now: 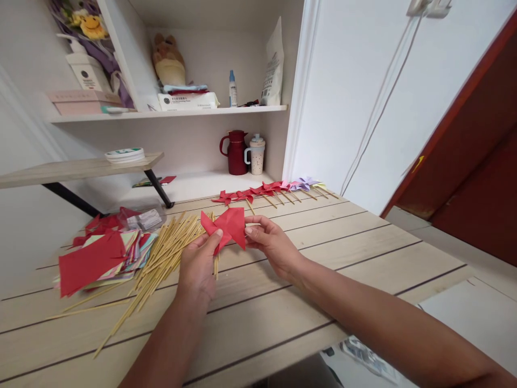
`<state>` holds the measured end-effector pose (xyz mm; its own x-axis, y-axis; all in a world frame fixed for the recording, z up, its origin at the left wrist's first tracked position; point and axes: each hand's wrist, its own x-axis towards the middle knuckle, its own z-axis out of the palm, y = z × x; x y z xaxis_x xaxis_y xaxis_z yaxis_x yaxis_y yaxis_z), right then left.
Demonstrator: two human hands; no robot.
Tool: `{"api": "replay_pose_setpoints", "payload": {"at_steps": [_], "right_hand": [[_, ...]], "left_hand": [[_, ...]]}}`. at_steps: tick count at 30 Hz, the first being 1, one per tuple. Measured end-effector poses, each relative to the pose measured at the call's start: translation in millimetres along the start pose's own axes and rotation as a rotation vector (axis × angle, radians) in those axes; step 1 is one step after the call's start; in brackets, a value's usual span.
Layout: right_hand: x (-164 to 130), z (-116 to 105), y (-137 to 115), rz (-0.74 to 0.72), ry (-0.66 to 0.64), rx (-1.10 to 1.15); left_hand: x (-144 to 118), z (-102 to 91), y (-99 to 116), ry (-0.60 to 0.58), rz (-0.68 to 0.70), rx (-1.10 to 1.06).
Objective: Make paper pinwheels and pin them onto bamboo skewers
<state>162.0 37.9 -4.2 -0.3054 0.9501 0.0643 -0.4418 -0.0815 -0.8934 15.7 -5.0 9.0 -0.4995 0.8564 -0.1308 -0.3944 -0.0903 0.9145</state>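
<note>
A: Which step were we on?

B: Shaping, as we judged it. We had a red folded paper (231, 222) with pointed flaps, pinwheel-like, up in front of us over the bench (262, 318).

A: Left to right, what did we have?

B: Far left, a loose red sheet (91, 264) on top of a stack of coloured paper (139, 250). Next, a heap of thin sticks (161, 256), fanned out on the bench and reaching just beside our left hand.

A: Hands?

B: Left hand (198, 264) gripped the red folded paper at its lower left, thumb on the front face, fingers mostly hidden behind. Right hand (272, 245) was at the right edge, thumb and forefinger close together. We couldn't tell if they pinched the edge or only touched it.

A: So the paper sat between them?

B: Yes, between the hands, clear of the bench. Behind it, running off to the right, a row of paper pinwheels (262, 189) lay along the back, red through pink to lilac, sticks pointing our way.

A: What did the next move call for?

B: Our read: light fingers, left thumb steady near the middle, flaps kept uncrushed.
</note>
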Motion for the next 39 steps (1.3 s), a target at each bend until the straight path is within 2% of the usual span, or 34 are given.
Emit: {"api": "replay_pose_setpoints", "payload": {"at_steps": [10,20,32,35,39], "right_hand": [[-2.7,2.0,-4.2,-0.236,-0.015,-0.082],[-2.3,2.6,-1.1,-0.201,-0.06,-0.192],[-5.0,4.9,-4.1,-0.199,-0.057,-0.099],[-2.1,2.1,-1.4,-0.242,0.002,-0.082],[-1.5,-0.5,-2.0,-0.354,-0.012,-0.164]], "left_hand": [[-1.8,0.6,-1.9,-0.088,-0.022,-0.025],[-4.2,1.3,-1.6,-0.164,-0.045,0.011],[-3.0,1.1,-4.7,-0.167,-0.022,0.024],[-4.4,2.1,-3.1,-0.166,-0.053,0.001],[-4.1,1.6,-2.7,-0.169,-0.051,0.007]]}}
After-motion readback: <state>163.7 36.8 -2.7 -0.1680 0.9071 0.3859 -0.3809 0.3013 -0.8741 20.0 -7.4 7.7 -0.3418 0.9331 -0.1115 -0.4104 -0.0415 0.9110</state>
